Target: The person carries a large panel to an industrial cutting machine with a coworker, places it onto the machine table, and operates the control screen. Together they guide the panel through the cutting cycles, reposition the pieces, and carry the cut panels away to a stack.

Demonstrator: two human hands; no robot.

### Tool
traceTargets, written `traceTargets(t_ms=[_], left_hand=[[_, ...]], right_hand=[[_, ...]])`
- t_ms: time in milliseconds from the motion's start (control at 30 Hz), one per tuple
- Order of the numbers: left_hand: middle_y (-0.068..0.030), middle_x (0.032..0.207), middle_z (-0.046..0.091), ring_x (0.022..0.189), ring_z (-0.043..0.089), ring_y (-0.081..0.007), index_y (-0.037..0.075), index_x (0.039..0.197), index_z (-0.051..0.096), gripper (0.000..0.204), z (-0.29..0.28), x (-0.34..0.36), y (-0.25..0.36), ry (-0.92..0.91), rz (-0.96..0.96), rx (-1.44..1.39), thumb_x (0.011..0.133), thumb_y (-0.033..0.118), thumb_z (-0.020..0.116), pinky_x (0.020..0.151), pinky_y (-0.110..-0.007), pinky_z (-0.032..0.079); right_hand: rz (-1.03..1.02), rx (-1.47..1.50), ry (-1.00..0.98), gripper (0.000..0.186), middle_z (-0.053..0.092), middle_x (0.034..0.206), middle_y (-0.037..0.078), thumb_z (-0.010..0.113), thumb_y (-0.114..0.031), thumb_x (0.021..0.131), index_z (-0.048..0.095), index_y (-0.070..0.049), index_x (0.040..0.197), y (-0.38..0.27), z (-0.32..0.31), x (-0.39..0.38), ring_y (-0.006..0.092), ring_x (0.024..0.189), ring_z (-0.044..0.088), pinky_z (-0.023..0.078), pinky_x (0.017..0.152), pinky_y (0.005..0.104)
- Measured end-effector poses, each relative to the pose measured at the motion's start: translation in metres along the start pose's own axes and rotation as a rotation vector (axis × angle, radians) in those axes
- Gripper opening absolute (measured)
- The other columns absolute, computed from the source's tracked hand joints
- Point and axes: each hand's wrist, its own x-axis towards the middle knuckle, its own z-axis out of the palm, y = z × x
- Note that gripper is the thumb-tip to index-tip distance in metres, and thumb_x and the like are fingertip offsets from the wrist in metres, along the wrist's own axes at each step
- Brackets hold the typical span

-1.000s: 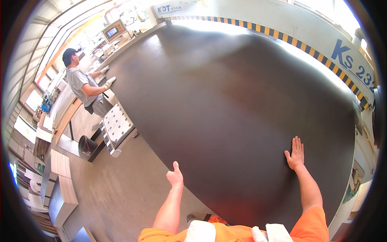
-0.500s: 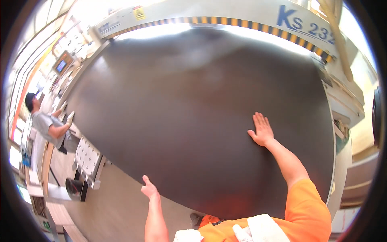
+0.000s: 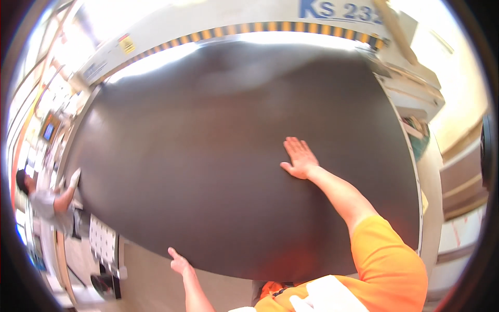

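A large dark, smooth panel [image 3: 234,203] spreads across most of the view beneath a long white machine beam [image 3: 234,13] with a yellow and black striped edge. My right hand [image 3: 299,156] lies flat on the panel, fingers spread. My left hand [image 3: 178,261] is at the panel's near left edge with its thumb on top and its other fingers curled round the edge, partly hidden.
A co-worker [image 3: 49,203] in grey stands at the left, gloved hands on the panel. Beside them are a white dotted support table [image 3: 101,239] and a small control screen [image 3: 49,130]. Brown boards [image 3: 462,190] stand at the far right.
My view has turned, so the co-worker and machine beam appear farther left. My right hand shows farther left and higher in the picture, still flat; my left hand shows lower, still at the edge.
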Motion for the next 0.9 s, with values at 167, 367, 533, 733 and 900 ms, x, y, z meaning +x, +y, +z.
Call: traceTargets(t_ms=[167,367,533,733,900], left_hand=[[-0.0197,0.068,0.067,0.069,0.061,-0.0253,-0.017,0.074,0.064,0.082,-0.004,-0.002,0.012,0.173,0.026,0.397,0.090,0.063,0.057,0.069,-0.045,0.049],[-0.0308,0.070,0.063,0.071,0.065,-0.0397,-0.015,0.068,0.058,0.087,-0.008,0.017,-0.007,0.173,0.096,0.341,0.087,0.070,0.056,0.074,-0.049,0.049],[-0.0250,0.065,0.061,0.067,0.063,-0.0365,-0.012,0.067,0.055,0.082,-0.012,0.014,-0.002,0.163,0.054,0.312,0.090,0.067,0.055,0.071,-0.048,0.049],[-0.0250,0.064,0.061,0.065,0.062,-0.0354,-0.012,0.065,0.054,0.083,-0.004,0.010,-0.019,0.163,0.077,0.280,0.090,0.067,0.055,0.070,-0.048,0.049],[-0.0171,0.064,0.057,0.065,0.056,-0.0240,-0.008,0.065,0.050,0.079,-0.006,0.009,-0.014,0.098,0.016,0.274,0.088,0.067,0.059,0.069,-0.043,0.048]], right_hand=[[-0.057,-0.041,0.135,0.077,0.023,0.161,0.014,0.057,-0.044,0.091,0.030,-0.004,0.151,0.002,0.014,-0.001,0.0325,0.150,0.016,0.014,0.122,0.0462],[-0.050,-0.073,0.014,0.077,0.018,0.162,0.013,0.056,-0.033,0.093,0.021,-0.003,0.154,-0.010,0.007,0.000,0.0293,0.151,0.014,0.013,0.123,0.0432],[-0.002,-0.088,-0.058,0.075,0.012,0.164,0.010,0.052,-0.033,0.096,0.016,-0.005,0.156,-0.021,-0.001,0.008,0.0261,0.152,0.010,0.009,0.124,0.0420],[0.001,-0.115,-0.026,0.076,0.012,0.164,0.010,0.052,-0.035,0.096,0.015,-0.005,0.156,-0.013,0.008,0.000,0.0255,0.152,0.010,0.010,0.124,0.0414],[0.003,-0.111,-0.014,0.077,0.012,0.164,0.010,0.052,-0.036,0.096,0.015,-0.005,0.156,-0.010,0.009,-0.001,0.0259,0.152,0.010,0.010,0.124,0.0417]])
